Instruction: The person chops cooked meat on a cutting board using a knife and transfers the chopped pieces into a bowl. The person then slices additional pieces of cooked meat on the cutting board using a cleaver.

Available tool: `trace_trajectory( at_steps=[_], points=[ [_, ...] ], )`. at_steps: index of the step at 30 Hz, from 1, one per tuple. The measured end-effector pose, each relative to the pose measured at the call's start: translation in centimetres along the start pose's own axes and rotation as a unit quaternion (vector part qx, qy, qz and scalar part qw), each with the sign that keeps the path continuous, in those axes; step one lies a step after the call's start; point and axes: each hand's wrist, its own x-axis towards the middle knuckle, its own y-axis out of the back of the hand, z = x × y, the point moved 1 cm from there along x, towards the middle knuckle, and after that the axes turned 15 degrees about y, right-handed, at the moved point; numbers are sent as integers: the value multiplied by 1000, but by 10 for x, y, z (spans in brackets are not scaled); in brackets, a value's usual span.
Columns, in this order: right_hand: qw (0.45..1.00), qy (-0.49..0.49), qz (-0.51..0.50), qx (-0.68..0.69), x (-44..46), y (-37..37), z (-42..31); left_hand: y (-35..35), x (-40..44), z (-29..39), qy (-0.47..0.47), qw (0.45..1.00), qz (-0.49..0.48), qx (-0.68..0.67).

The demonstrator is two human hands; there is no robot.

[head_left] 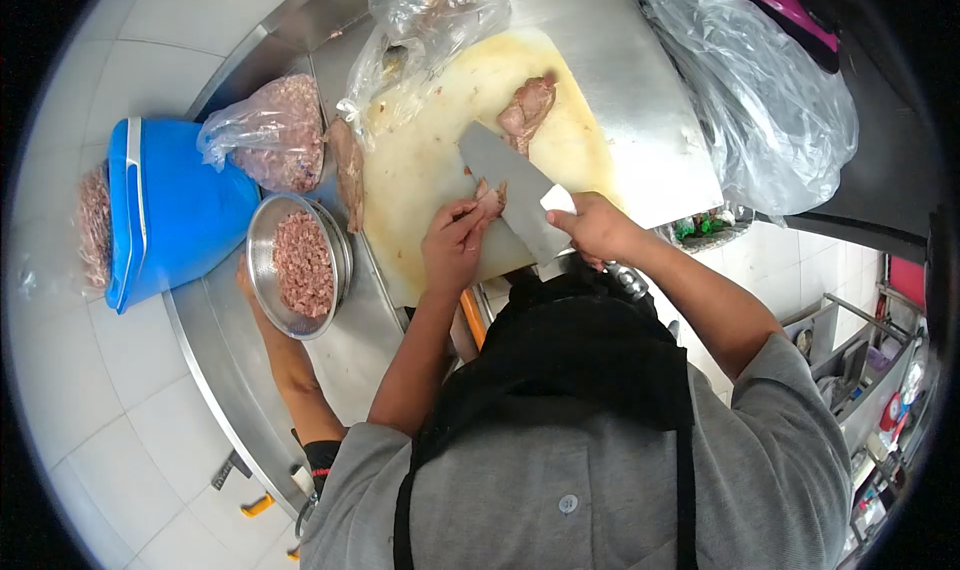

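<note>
My right hand (598, 232) is closed around the white handle of a cleaver (512, 190), its broad blade lying slantwise above the cutting board. A small piece of raw meat (490, 199) is pinched in the fingers of my left hand (455, 240), close beside the blade. Both are over the yellow-stained white cutting board (420, 165). Beyond the blade, a larger piece of meat (528, 108) rests on the board. Another long strip of meat (347, 170) lies along the board's left edge.
A co-worker's arm (285, 365) reaches to a metal strainer bowl (256, 260) of chopped meat at left. Near it are a bag of minced meat (285, 135) and a blue container (180, 200). Plastic bags (440, 15) lie behind the board; more plastic (760, 100) is at right.
</note>
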Motion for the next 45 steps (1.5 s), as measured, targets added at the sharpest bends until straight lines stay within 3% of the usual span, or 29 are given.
trace_trajectory(
  at_steps=[6,11,13,18,20,27,29,30,32,33,35,36,38,39,41,42,44,45],
  points=[
    [997,7,-65,36,-41,12,11,7,-4,-11,12,1000,-12,-8],
    [995,38,-81,-32,4,-4,-4,9,-3,-9,24,1000,-6,-7],
    [986,80,-45,-140,9,-7,-23,10,-5,-10,31,999,4,-5],
    [958,107,-36,-265,0,-16,-24,3,-7,-10,58,998,19,-32],
    [952,116,-12,-284,0,-32,-27,3,-7,-13,7,999,34,-19],
    [926,139,46,-348,-1,-68,-39,6,-8,-7,9,999,44,-9],
    [924,132,36,-357,-2,-66,-41,7,-6,-2,128,990,36,-56],
    [924,122,22,-362,-3,-65,-45,6,-4,-1,123,990,37,-57],
    [924,130,25,-358,-17,-48,-52,2,-3,-5,230,965,68,-110],
    [926,137,23,-351,-25,-39,-54,3,0,-1,229,965,70,-111],
    [930,120,50,-343,-33,-18,-49,6,12,11,141,987,76,27],
    [935,118,59,-328,-35,-5,-47,4,16,9,143,986,76,26],
    [940,115,68,-313,-40,16,-42,-2,24,6,-67,982,147,99],
    [950,93,66,-292,-41,24,-40,-2,27,14,-67,982,147,100],
    [958,72,60,-270,-45,31,-39,0,33,34,-14,991,55,119],
    [960,64,74,-261,-47,33,-39,3,33,35,-12,991,55,120],
    [962,56,89,-251,-53,35,-37,12,38,30,89,977,-52,186],
    [964,57,97,-241,-57,36,-35,21,39,22,89,977,-54,187]
  ],
)
